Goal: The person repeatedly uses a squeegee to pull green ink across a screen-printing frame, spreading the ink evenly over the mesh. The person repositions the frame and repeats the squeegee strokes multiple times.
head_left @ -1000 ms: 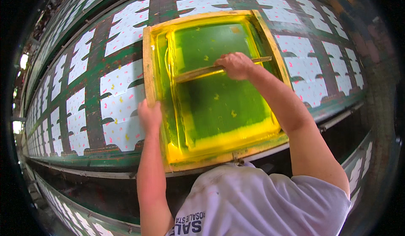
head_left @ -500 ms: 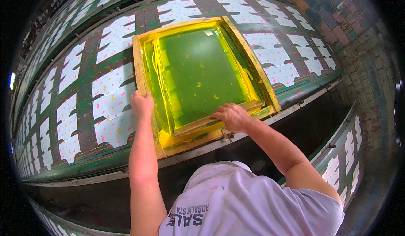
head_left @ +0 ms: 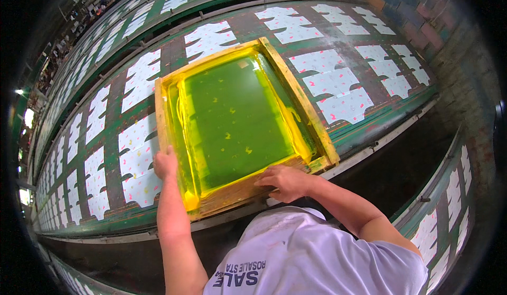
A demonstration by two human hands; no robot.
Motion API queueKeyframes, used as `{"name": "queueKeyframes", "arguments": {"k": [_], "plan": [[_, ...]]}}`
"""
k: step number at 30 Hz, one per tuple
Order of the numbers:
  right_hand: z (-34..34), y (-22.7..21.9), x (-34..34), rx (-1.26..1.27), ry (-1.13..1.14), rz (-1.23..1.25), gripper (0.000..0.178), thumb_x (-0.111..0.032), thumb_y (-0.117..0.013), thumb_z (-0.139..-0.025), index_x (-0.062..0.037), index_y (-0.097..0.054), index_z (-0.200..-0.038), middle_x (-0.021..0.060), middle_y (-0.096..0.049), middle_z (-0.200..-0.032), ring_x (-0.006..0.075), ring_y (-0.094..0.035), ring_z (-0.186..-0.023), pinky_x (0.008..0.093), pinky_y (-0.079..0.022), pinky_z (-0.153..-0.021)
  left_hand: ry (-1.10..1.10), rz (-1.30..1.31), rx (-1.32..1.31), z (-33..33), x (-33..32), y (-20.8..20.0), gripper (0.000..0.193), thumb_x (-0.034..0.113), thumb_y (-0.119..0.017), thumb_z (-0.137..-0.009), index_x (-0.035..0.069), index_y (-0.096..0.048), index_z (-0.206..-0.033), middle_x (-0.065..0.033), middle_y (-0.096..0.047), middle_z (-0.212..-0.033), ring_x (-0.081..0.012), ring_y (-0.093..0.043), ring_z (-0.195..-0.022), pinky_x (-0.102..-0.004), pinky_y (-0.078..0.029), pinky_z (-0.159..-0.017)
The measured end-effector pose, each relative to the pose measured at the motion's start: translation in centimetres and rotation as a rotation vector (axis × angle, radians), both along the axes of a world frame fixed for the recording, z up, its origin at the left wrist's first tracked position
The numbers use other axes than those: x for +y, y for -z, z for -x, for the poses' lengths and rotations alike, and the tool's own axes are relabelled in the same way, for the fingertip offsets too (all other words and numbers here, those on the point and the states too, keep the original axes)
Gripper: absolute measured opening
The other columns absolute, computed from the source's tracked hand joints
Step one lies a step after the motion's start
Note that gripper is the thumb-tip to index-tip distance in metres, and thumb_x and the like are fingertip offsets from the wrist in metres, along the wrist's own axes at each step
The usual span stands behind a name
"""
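Note:
A wooden-framed printing screen with green mesh lies on the long table, bright yellow ink pooled along its sides. My left hand grips the left rail of its wooden frame, fingers wrapped over the edge. At the near end of the screen, my right hand holds a wide wooden squeegee, its fingers bent over the top of the bar. The squeegee leans at the near rail and hides most of it. Under the mesh, small yellow motifs show faintly.
White cut fabric pieces with small pink and yellow prints lie in rows on the green-and-brown table. A metal rail runs along its near edge. Another table with fabric pieces stands at right, beside a brick wall.
The squeegee has come toward me, from just inside the near rail to over it, and tilted. My right hand moved with it. My left hand stays on the frame; the view has shifted.

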State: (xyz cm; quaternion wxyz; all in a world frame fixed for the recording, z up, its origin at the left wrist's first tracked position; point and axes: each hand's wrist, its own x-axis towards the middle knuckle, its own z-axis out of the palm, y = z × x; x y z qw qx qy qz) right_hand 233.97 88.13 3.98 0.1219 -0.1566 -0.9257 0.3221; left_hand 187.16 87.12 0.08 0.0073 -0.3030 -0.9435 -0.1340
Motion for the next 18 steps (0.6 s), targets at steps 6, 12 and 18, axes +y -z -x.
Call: {"name": "queueKeyframes", "arguments": {"k": [6,12,18], "plan": [[-10.0,1.7,6.4,0.178,0.609,-0.156,0.048,-0.001,-0.081,-0.083,-0.0060,-0.077,-0.131,0.0203,-0.071,-0.141,0.0434,-0.064,-0.134,0.0548,-0.050,-0.118,-0.107,0.079,0.049,-0.6,0.5,0.4,0.068,0.064,-0.062,-0.106,-0.001,-0.078,-0.122,-0.0279,-0.078,-0.125,-0.0483,-0.074,-0.117,-0.0604,-0.059,-0.101],[-13.7,3.6,10.3,-0.011,0.935,-0.072,0.069,-0.004,-0.087,-0.085,-0.0052,-0.064,-0.151,0.0221,-0.066,-0.147,0.0438,-0.059,-0.140,0.0538,-0.048,-0.121,-0.105,0.104,0.045,-0.3,1.0,0.3,0.070,0.063,-0.065,-0.105,-0.001,-0.077,-0.129,-0.0289,-0.076,-0.129,-0.0487,-0.072,-0.122,-0.0598,-0.057,-0.104],[-11.5,4.7,12.1,-0.126,1.038,0.053,0.086,-0.005,-0.089,-0.084,-0.0082,-0.053,-0.162,0.0246,-0.068,-0.142,0.0464,-0.062,-0.135,0.0536,-0.049,-0.117,-0.105,-0.036,-0.037,0.9,1.0,0.9,0.062,0.053,-0.079,-0.098,-0.003,-0.077,-0.124,-0.0306,-0.077,-0.126,-0.0481,-0.073,-0.120,-0.0573,-0.057,-0.104]]}}
